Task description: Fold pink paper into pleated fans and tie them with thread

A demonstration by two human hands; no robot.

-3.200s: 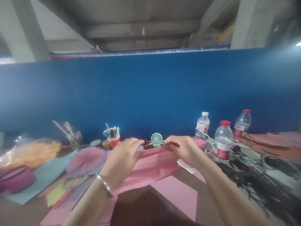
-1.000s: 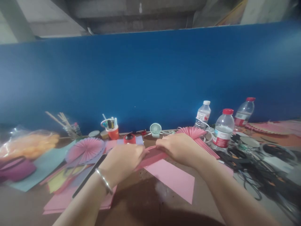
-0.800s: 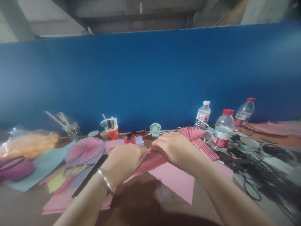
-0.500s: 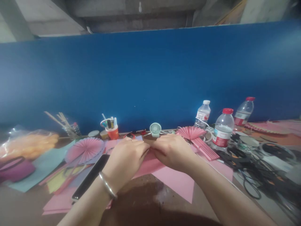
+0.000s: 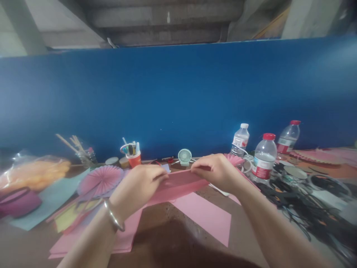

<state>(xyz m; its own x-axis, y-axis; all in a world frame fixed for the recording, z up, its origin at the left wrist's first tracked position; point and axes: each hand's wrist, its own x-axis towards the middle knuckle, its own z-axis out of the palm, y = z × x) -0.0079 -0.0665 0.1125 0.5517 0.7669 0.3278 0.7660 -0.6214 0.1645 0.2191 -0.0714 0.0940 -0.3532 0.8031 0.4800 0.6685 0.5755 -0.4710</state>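
Between my hands a strip of pink paper (image 5: 178, 186) is held up above the table, its top edge running from one hand to the other. My left hand (image 5: 142, 184), a silver bangle on its wrist, pinches the left part of that edge. My right hand (image 5: 213, 171) pinches the same edge further right, thumb and fingers together. Below the strip a flat pink sheet (image 5: 208, 219) lies on the brown table (image 5: 156, 238). Under my left forearm rests a stack of pink paper (image 5: 125, 234).
A pink pleated paper rosette (image 5: 102, 178) lies left, near a purple roll (image 5: 19, 201). Behind stand a red cup of tools (image 5: 134, 159) and a small green fan (image 5: 184, 157). Right are a red-capped bottle (image 5: 263, 158), two other bottles and tangled black cables (image 5: 295, 208).
My hands have moved apart along the top edge of the pink paper, left hand leftward and right hand rightward. More of the strip now shows between them.
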